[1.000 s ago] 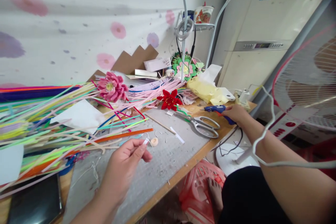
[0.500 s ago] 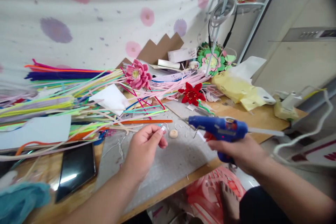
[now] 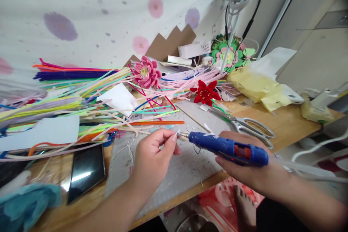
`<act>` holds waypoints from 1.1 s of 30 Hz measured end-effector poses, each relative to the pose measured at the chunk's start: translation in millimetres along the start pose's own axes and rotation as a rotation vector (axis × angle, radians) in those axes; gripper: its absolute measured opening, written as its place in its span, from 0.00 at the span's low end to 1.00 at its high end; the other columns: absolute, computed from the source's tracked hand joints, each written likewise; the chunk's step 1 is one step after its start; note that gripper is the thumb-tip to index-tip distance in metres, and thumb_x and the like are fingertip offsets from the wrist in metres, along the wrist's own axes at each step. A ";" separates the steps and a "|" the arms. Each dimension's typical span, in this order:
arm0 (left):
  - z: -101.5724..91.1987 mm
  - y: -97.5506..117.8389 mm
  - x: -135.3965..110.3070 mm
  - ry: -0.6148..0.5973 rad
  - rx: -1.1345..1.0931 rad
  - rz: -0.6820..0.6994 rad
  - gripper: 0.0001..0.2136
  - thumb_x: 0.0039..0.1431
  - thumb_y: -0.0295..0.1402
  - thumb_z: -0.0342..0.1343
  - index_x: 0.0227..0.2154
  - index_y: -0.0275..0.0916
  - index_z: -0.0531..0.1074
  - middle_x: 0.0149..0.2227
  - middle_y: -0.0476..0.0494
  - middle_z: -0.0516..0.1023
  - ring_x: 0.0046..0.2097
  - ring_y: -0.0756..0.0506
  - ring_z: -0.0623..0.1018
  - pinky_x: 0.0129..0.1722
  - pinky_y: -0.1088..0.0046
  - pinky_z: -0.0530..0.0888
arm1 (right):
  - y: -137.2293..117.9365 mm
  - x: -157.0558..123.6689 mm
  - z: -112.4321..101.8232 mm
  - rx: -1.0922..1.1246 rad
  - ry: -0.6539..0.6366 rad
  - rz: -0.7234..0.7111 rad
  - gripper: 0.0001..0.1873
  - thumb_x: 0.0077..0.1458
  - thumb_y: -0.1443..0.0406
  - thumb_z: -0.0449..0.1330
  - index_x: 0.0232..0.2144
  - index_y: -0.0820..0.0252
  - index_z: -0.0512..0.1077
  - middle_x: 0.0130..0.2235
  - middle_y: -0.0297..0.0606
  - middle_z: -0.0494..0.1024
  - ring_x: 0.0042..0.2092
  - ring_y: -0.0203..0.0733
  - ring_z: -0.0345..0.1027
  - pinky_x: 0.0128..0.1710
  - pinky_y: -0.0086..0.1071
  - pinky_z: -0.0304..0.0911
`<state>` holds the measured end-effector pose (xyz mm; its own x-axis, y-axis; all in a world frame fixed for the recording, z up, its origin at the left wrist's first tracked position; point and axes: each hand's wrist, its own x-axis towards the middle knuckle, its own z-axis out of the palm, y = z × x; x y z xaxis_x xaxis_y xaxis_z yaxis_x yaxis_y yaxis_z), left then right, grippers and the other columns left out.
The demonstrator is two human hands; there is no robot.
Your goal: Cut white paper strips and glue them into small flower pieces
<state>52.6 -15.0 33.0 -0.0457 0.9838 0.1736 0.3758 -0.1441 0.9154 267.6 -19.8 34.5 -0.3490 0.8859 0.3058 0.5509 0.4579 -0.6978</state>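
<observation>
Pinched between the thumb and fingers of my left hand is a small wire loop with a whitish end; its lower part is hidden by my fingertips. My right hand is wrapped round a blue hot glue gun, with a translucent glue stick coming out of its back. The gun's metal nozzle points left and is at the loop, right by my left fingertips. Under both hands lies a grey cutting mat. The round beige piece seen earlier is hidden now.
Silver scissors lie beyond the gun, near a red flower. Bundles of coloured pipe cleaners spread over the left and back, with a pink flower among them. A black phone-like slab rests left of the mat.
My right hand has brought the glue gun left and tilted it, so its nozzle now meets the loop at my left fingertips. The view has shifted, and the scissors now show.
</observation>
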 end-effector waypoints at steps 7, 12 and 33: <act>1.8 -2.9 -1.2 0.040 0.030 0.017 0.07 0.56 0.32 0.54 0.27 0.40 0.75 0.20 0.53 0.76 0.24 0.51 0.73 0.27 0.75 0.69 | 1.7 -0.5 -0.1 -0.011 -0.024 -0.003 0.07 0.49 0.68 0.57 0.22 0.56 0.64 0.24 0.30 0.67 0.26 0.34 0.63 0.27 0.28 0.59; 3.5 -3.5 -1.0 0.052 0.031 0.050 0.06 0.55 0.32 0.54 0.27 0.39 0.75 0.19 0.53 0.77 0.24 0.51 0.73 0.26 0.76 0.69 | 2.5 -1.6 -0.6 -0.012 -0.023 -0.003 0.08 0.50 0.68 0.56 0.21 0.55 0.63 0.23 0.30 0.67 0.25 0.35 0.63 0.26 0.28 0.59; 2.1 -7.1 -2.4 0.081 0.067 0.128 0.05 0.55 0.30 0.55 0.29 0.40 0.77 0.20 0.54 0.78 0.23 0.52 0.73 0.24 0.77 0.70 | -0.8 -1.2 -2.4 -0.035 -0.011 0.029 0.09 0.50 0.67 0.55 0.20 0.56 0.61 0.22 0.29 0.66 0.25 0.34 0.63 0.25 0.28 0.59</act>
<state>51.9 -16.1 25.3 -0.0669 0.9456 0.3184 0.4440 -0.2576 0.8582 269.4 -21.1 36.2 -0.3403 0.8981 0.2787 0.5873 0.4344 -0.6829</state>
